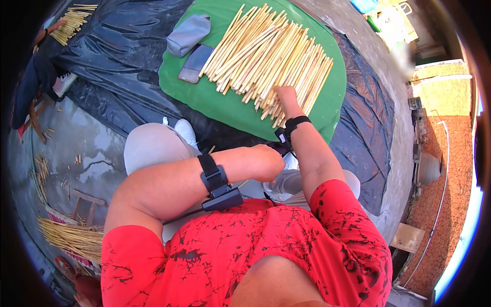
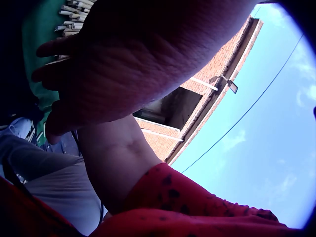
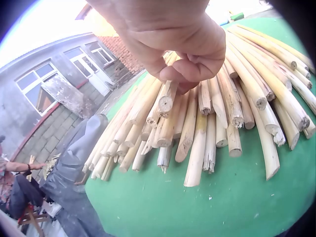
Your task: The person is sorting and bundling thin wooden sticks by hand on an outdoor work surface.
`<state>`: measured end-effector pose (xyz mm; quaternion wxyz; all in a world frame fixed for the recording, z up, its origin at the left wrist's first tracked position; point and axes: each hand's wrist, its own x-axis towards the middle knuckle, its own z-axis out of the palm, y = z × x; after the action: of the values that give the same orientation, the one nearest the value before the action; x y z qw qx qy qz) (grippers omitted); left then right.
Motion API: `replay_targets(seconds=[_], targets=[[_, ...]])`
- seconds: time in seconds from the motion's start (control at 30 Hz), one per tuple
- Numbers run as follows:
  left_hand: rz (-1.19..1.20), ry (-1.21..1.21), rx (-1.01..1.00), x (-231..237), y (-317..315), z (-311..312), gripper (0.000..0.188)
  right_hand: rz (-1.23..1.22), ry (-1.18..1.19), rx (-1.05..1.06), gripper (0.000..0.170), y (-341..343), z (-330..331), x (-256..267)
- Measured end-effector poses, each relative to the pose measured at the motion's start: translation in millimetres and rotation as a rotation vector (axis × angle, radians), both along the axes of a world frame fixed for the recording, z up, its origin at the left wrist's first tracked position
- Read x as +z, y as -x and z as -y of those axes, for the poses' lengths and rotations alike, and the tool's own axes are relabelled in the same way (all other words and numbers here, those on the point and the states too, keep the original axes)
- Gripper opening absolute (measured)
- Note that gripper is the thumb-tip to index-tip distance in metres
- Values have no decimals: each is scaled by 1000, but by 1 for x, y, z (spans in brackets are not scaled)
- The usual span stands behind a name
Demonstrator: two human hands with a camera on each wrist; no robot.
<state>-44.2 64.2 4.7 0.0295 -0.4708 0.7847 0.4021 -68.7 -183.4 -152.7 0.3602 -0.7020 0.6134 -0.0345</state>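
Note:
A broad pile of pale, peeled wooden sticks (image 1: 266, 51) lies on a green cloth (image 1: 194, 94). My right hand (image 1: 287, 98) is at the pile's near edge. In the right wrist view, thumb and fingers pinch a wooden stick (image 3: 166, 101) near its cut end, above the others, with part of it hidden by the hand. Its neighbours, some with splintered ends (image 3: 209, 165), point toward me. My left hand (image 1: 263, 162) hangs in front of my body, fingers (image 2: 47, 76) loosely bent and apart. No object shows in its palm.
A grey pouch (image 1: 188, 35) and a dark phone (image 1: 196, 64) lie left of the pile. Black plastic sheeting (image 1: 123, 51) spreads beneath the cloth. At far left, another person's hand (image 1: 59, 24) is at more sticks (image 1: 76, 20). A bundle of thin stalks (image 1: 71, 238) lies at lower left.

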Motion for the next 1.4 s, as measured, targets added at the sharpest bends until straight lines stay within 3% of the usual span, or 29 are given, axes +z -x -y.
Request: replay_targets(seconds=[0.17,0.47,0.57,0.8,0.93,1.03,1.4], targets=[[16,-29,16,1,0,0,38,123,-65,-47,27,-4,-10,11],[4,-1,11,-1,0,-2,38,14,191,-32,37,-13,1,1],[-8,-6,12,2,-2,-3,37,133,198,-51,36,-24,-7,2],[5,7,-12,-4,-1,-1,37,-130,286,99,50,-37,-23,22],[5,5,-16,2,-3,-3,37,-112,241,121,44,-40,-20,30],[-4,15,-12,3,-3,-3,37,-16,42,33,31,-44,-16,31],[2,-25,-16,1,-2,-2,39,-119,220,46,28,-51,-15,20]])
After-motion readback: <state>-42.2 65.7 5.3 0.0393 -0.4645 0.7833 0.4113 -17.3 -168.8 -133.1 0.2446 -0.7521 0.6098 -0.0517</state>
